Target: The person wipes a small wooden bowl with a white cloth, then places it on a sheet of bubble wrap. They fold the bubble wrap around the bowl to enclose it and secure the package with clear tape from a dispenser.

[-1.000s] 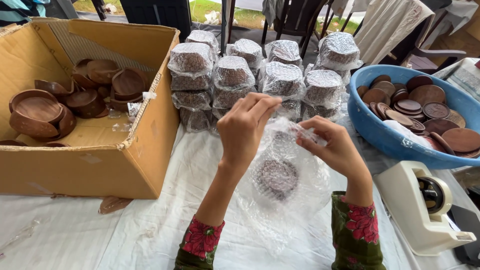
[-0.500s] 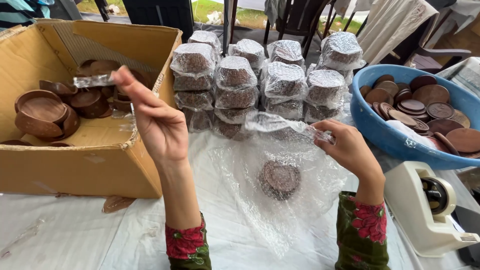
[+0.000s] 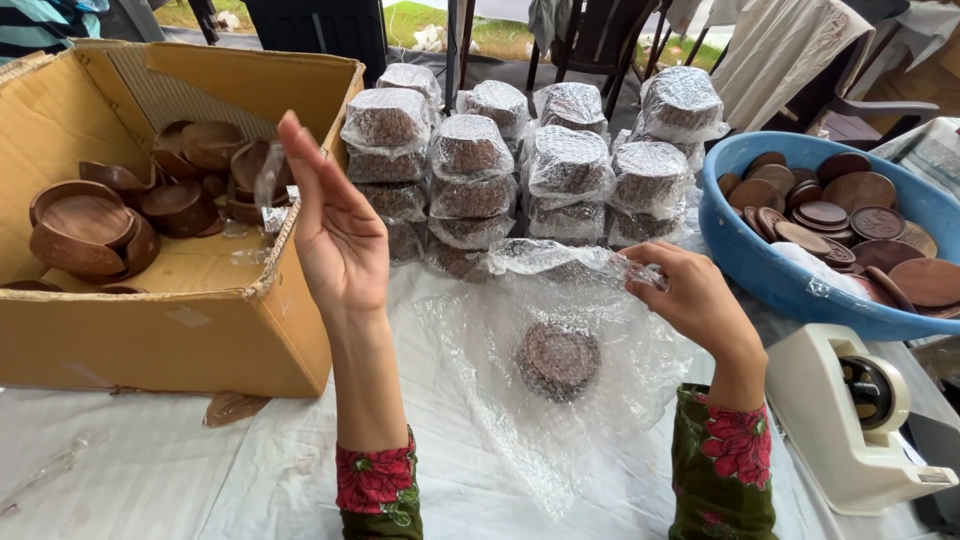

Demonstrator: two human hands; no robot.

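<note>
Left hand (image 3: 335, 235) lifted higher, right hand (image 3: 690, 300) pinching bubble wrap (image 3: 560, 300), one disc (image 3: 557, 358)

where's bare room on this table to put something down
The white table cover lies bare in front of the cardboard box, left of the left hand. Crowded spots: bubble wrap fills the middle, wrapped stacks pack the back, and the blue basin and tape dispenser take the right, beyond the right hand.
</note>
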